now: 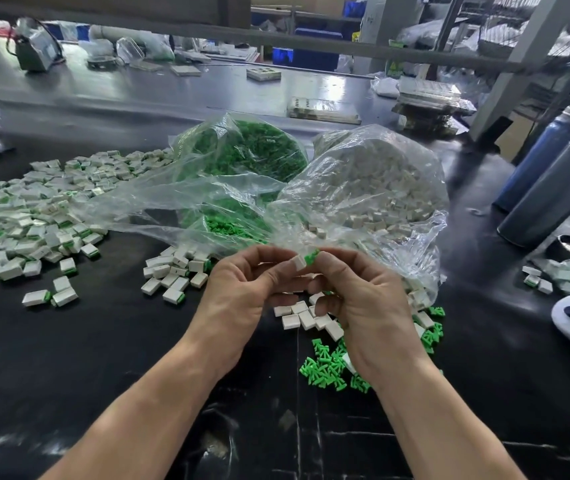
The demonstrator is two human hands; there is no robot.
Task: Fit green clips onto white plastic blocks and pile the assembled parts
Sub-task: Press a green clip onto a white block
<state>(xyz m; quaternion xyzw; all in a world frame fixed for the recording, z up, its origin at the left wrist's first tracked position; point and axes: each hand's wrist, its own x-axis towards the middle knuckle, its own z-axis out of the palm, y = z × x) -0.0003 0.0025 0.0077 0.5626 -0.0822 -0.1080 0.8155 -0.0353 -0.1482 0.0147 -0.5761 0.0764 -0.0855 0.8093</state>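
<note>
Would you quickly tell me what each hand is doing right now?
Left hand: pinches a white block.
Right hand: pinches a green clip against that block.

hands (306,289) joining block (299,262), seemingly clip (312,257)

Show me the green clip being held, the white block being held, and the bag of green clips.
green clip (312,257), head view, on its green body at the right hand's fingertips.
white block (299,262), head view, on its white face.
bag of green clips (242,150), head view, on the clear plastic over the clips.
</note>
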